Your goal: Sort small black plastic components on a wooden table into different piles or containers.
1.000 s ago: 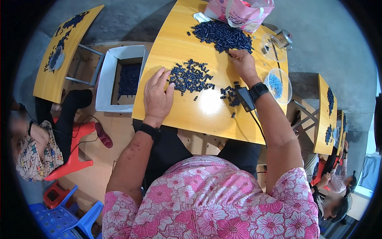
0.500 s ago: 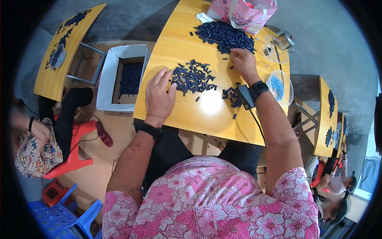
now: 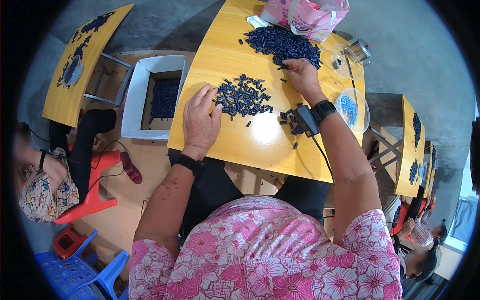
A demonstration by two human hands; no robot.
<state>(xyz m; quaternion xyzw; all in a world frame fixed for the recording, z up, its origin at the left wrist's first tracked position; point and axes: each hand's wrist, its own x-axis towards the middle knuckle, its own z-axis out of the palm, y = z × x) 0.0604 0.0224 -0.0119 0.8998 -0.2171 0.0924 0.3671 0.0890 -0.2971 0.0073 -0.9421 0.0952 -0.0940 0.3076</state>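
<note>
My left hand [image 3: 201, 121] lies on the yellow table with its fingers apart, holding nothing. Its thumb and fingertips border the left side of a loose pile of small dark-blue cylindrical pieces [image 3: 242, 97]. Farther off, my right hand [image 3: 304, 80] is at the near edge of a bigger, denser heap of the same pieces [image 3: 275, 42]. Thumb and fingers there are drawn together, with dark pieces right by the tips; whether one is pinched is too small to tell. A few more pieces [image 3: 290, 121] lie near my right wrist, partly covered by a black device strapped to it.
A pink bag [image 3: 322, 30] stands behind the heap. On the table's right are a clear tub of light-blue bits [image 3: 348, 111], another clear tub [image 3: 341, 62] and a lidded cup [image 3: 360, 50]. A white box [image 3: 134, 107] of dark pieces sits left, near another person's legs [image 3: 80, 145].
My right hand has shifted slightly left and a little farther away along the heap's near edge. My left hand stays in place.
</note>
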